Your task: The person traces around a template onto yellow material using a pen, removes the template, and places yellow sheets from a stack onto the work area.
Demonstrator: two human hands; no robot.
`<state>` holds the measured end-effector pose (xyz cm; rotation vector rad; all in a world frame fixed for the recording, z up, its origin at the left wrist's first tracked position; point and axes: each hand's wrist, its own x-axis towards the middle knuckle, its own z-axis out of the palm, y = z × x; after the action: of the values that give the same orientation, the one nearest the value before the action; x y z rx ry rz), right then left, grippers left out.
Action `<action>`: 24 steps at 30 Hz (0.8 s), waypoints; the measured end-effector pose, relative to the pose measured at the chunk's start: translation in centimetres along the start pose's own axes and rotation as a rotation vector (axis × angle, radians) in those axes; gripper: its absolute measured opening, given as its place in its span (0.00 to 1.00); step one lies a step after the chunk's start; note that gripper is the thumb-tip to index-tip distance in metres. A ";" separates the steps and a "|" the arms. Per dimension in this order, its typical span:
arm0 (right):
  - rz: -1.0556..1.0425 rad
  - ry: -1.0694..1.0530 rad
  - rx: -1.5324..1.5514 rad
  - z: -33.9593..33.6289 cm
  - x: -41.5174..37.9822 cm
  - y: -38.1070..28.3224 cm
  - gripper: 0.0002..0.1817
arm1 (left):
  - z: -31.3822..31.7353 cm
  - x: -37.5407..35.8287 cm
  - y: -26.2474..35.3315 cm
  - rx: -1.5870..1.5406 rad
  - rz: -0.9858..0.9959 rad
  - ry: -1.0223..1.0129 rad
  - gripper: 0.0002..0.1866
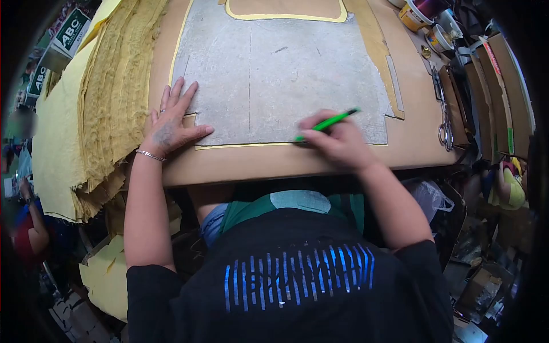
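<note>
A grey, worn flat template (297, 74) lies on the brown-covered table (257, 166), with a thin yellow edge showing along its bottom and left sides. My left hand (174, 123) rests with spread fingers at the template's lower left corner, the thumb on the grey surface. In my right hand (337, 137) is a green pen (331, 120), gripped between the fingers, its lower end at the template's bottom edge. Parts of that hand are slightly blurred.
Stacked yellow fabric (108, 97) lies left of the template. On the right are scissors (445, 134), plastic tubs (414, 17) and cardboard pieces (480, 103). A plastic bag (432, 197) hangs below the table's right edge. Another person's arm (37, 220) shows at far left.
</note>
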<state>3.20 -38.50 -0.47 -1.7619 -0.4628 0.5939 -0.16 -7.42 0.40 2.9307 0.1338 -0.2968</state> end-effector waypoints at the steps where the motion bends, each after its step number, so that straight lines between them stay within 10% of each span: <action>1: -0.017 0.034 0.022 -2.1 -1.3 0.5 0.05 | 0.0 0.0 0.0 -0.003 0.005 0.004 0.50; 9: 0.049 0.610 -0.161 -13.8 -11.1 1.2 0.03 | -0.1 -0.2 0.1 -0.030 -0.007 0.005 0.49; 24: -0.365 0.094 0.081 13.2 5.9 -1.4 0.08 | 0.9 0.0 -1.1 -0.053 0.049 0.038 0.51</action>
<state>-0.16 -24.57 -2.77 -1.5701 -0.6663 0.2665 -0.42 -6.51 -0.71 2.8833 0.0745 -0.2272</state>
